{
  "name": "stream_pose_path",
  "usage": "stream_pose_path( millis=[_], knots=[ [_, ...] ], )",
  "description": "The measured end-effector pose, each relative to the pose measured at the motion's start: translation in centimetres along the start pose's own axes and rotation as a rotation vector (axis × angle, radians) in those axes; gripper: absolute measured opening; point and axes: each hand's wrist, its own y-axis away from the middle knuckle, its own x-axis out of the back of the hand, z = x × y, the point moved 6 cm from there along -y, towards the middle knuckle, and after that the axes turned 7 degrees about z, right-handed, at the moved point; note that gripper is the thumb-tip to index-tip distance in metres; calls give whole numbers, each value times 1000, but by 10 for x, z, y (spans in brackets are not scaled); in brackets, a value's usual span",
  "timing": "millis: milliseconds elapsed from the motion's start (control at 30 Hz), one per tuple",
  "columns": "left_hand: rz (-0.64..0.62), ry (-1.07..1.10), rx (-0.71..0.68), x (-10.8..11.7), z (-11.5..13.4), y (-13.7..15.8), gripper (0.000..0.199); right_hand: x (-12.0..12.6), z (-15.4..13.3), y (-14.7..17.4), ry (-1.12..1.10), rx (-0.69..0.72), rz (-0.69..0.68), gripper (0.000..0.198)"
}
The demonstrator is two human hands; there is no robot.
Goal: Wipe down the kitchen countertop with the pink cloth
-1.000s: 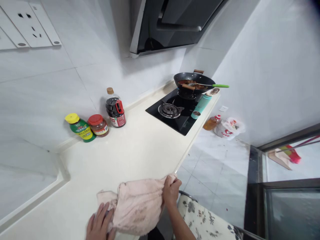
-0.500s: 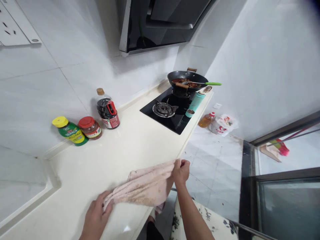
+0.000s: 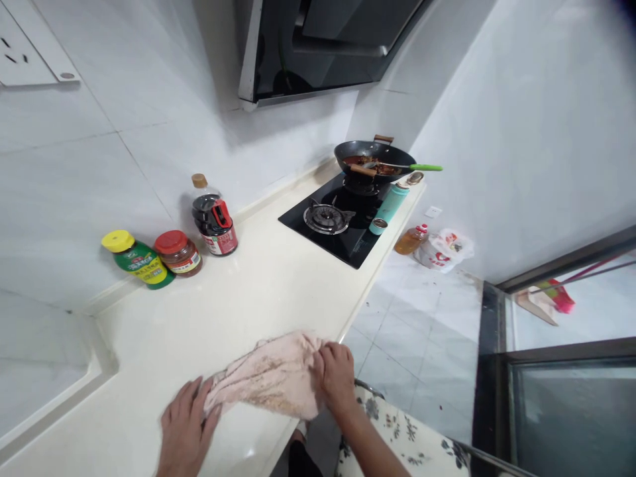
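Observation:
A pink cloth (image 3: pixel 273 374) with brown stains lies bunched and creased across the near part of the pale countertop (image 3: pixel 278 291), its right side reaching over the front edge. My left hand (image 3: pixel 183 421) rests on the counter and has the cloth's left end between thumb and fingers. At the cloth's right end, my right hand (image 3: pixel 335 374) is closed around a fold of it, close to the counter's edge.
Against the wall stand a yellow-capped green bottle (image 3: pixel 144 265), a red-lidded jar (image 3: pixel 179 255) and a dark sauce bottle (image 3: pixel 213 218). Farther off, the hob (image 3: pixel 328 228) carries a wok (image 3: pixel 375 159) with food and a teal flask (image 3: pixel 390 209). A range hood (image 3: pixel 318 53) hangs above.
My right hand has moved left and toward me, bringing the cloth's right end in and bunching it. My left hand stays near the same spot, its fingers a little more spread.

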Motion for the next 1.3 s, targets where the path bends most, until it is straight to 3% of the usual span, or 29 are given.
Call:
stream_pose_path(
  millis=[100, 200, 300, 433, 600, 700, 833, 967, 1100, 1200, 1300],
  knots=[
    [9, 5, -1, 1, -1, -1, 52, 0, -23, 22, -60, 81, -46, 24],
    [12, 18, 26, -1, -5, 2, 61, 3, -25, 32, -84, 157, -87, 22],
    [-3, -1, 60, -7, -9, 5, 66, 9, 1, 12, -56, 168, -108, 25],
    [-10, -44, 44, -9, -8, 4, 62, 9, 54, -38, 11, 138, -137, 29],
    [-40, -84, -23, -4, 2, -1, 40, -2, 97, -73, 114, 90, -100, 36],
    [-64, -91, -10, -1, 5, -4, 36, -5, 94, -68, 145, 46, -18, 39],
    [-15, -31, 58, 4, 10, -11, 42, -2, 58, -36, 122, 22, 10, 36],
    [100, 161, -15, 11, 51, -21, 58, 8, 29, -4, 32, -17, -25, 31],
    [41, 230, -272, -1, 123, -37, 58, 16, 38, -2, -155, -112, -50, 33],
    [-30, 185, -428, -20, 160, -51, 53, 14, 69, -12, -372, -396, 13, 33],
    [-66, 149, -453, -34, 170, -65, 50, 0, 96, -15, -471, -723, 59, 31]
  ],
)
